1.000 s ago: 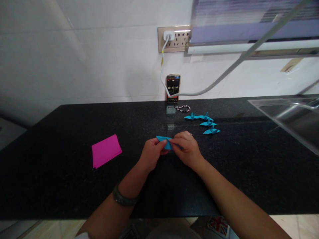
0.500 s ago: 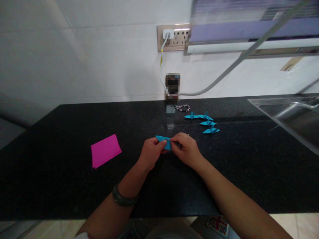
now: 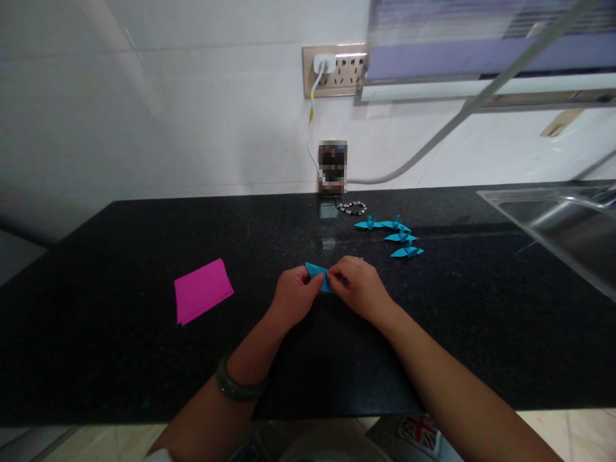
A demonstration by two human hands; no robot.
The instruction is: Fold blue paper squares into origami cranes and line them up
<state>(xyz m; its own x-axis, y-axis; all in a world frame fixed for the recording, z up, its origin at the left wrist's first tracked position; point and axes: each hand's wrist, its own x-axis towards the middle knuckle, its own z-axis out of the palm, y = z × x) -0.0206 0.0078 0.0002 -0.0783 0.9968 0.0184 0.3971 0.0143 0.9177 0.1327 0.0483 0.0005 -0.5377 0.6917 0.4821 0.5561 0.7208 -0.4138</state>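
Observation:
A folded piece of blue origami paper [image 3: 316, 269] is held between both hands above the middle of the black counter. My left hand [image 3: 296, 294] grips its left part, thumb on top. The fingertips of my right hand [image 3: 360, 285] pinch its right edge and hide part of it. Several finished blue paper cranes [image 3: 407, 251] rest on the counter beyond my right hand. To the left lies a small stack of pink square paper sheets [image 3: 204, 291].
A phone-like device [image 3: 333, 168], pixelated, leans on the tiled wall, with a white cable running to the wall socket [image 3: 335, 70]. A beaded bracelet [image 3: 352, 208] lies before it. At the right is a metal sink [image 3: 568, 224]; a grey hose [image 3: 433, 144] crosses the wall.
The blue paper has shifted slightly right and its tilt has changed a little. My left hand has moved a touch closer to my right hand.

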